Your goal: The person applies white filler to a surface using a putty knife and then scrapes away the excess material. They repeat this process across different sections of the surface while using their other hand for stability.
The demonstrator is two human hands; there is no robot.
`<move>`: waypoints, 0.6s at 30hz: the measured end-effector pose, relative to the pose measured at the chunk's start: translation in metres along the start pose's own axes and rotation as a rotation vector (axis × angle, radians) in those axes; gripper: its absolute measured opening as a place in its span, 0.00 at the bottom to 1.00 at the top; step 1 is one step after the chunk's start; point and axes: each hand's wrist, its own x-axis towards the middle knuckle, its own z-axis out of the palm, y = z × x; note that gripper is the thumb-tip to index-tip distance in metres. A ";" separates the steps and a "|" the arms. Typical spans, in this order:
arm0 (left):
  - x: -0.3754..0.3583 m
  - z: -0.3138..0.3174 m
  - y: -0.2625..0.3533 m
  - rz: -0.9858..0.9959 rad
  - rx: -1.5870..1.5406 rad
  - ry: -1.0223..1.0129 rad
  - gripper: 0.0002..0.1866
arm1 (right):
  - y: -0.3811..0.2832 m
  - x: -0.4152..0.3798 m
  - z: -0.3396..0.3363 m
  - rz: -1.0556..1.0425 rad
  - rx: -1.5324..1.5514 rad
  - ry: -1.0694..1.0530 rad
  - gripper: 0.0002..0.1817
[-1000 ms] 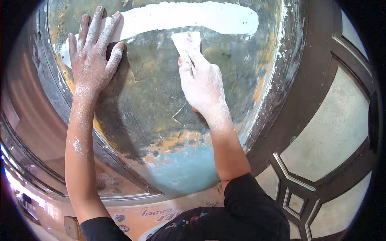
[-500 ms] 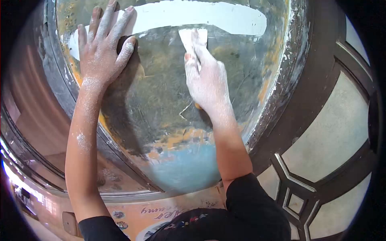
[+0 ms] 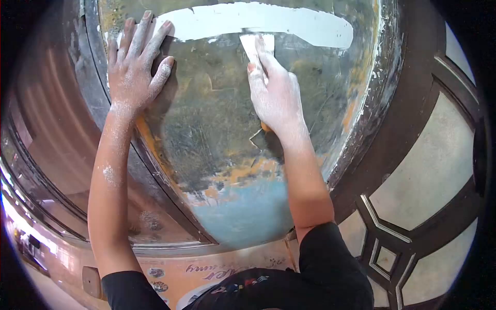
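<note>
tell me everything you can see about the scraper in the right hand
The scraper has a flat, pale blade coated in white filler. Its blade tip lies against the worn metal panel, at the lower edge of the white filler band. The right hand covers most of it, index finger pressed along the blade. A bit of orange, likely the handle, shows under the palm. It points up and away from the person.

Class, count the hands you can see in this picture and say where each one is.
2. The left hand lies flat, fingers spread, on the scraped metal panel. The right hand presses a putty knife against the white filler band.
</note>
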 end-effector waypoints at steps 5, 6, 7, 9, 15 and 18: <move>-0.023 -0.004 -0.005 -0.093 -0.022 -0.014 0.33 | -0.007 0.007 0.007 -0.097 -0.024 0.045 0.30; -0.027 -0.004 -0.004 -0.116 -0.006 -0.033 0.34 | -0.010 0.009 0.008 -0.053 0.010 0.034 0.30; -0.029 -0.004 -0.004 -0.117 -0.004 -0.032 0.34 | -0.007 0.007 0.012 -0.055 0.011 0.034 0.30; -0.032 -0.005 -0.003 -0.133 -0.019 -0.033 0.34 | -0.002 -0.001 0.022 -0.165 -0.008 0.108 0.30; -0.034 -0.006 -0.002 -0.144 -0.048 -0.034 0.34 | -0.025 0.007 0.021 -0.054 0.004 0.008 0.30; -0.035 -0.006 -0.003 -0.150 -0.053 -0.058 0.35 | -0.023 -0.001 0.031 -0.061 -0.038 0.015 0.31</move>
